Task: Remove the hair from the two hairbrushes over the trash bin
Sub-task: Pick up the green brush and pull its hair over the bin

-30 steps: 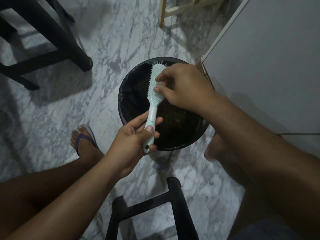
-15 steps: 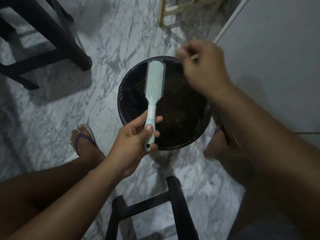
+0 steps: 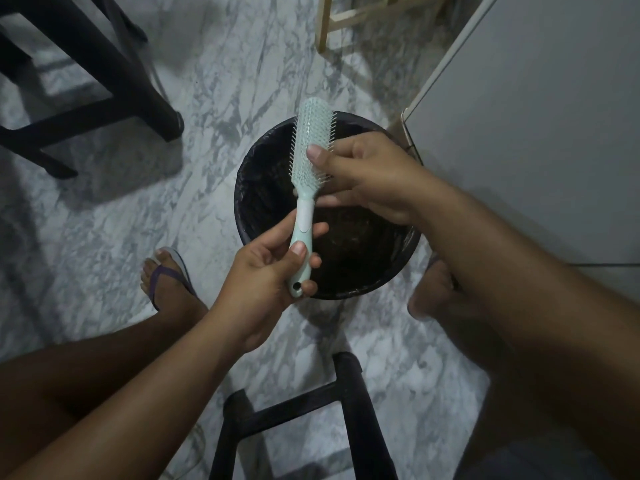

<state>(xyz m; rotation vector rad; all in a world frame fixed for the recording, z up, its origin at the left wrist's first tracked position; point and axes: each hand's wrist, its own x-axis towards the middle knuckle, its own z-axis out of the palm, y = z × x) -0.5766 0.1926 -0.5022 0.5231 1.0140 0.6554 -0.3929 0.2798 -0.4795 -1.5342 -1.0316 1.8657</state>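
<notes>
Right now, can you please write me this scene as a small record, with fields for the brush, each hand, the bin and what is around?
hairbrush: light green, bristles facing the camera, held above the bin
left hand: grips the lower end of the handle
right hand: thumb on the bristles, fingers curled beside the brush head
trash bin: black, round, stands on the floor, dark contents inside
hair on brush: too fine to tell
floor: grey-white marble
nearby: black stool; foot in a sandal
</notes>
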